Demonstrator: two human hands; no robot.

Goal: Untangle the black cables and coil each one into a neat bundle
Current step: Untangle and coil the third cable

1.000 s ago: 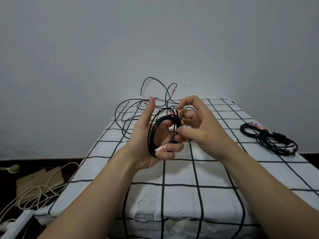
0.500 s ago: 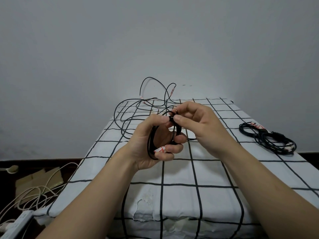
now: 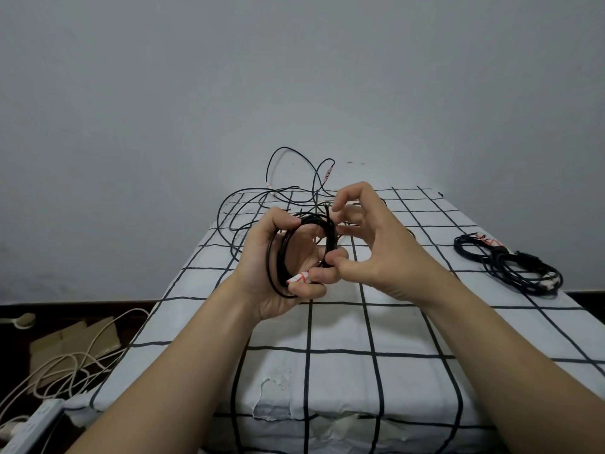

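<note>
right fingers [image 3: 353, 193] now apart, coil [image 3: 331, 239] within left fingers [image 3: 322, 276]

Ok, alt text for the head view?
The left hand grips a coil of black cable above a checked table, with the right hand touching the coil's edge. Loose cables lie behind; a bundle lies at right.

Dim, even, cool light with soft faint shadows, sharp centre, wide-angle bending (plainest at the edges).
</note>
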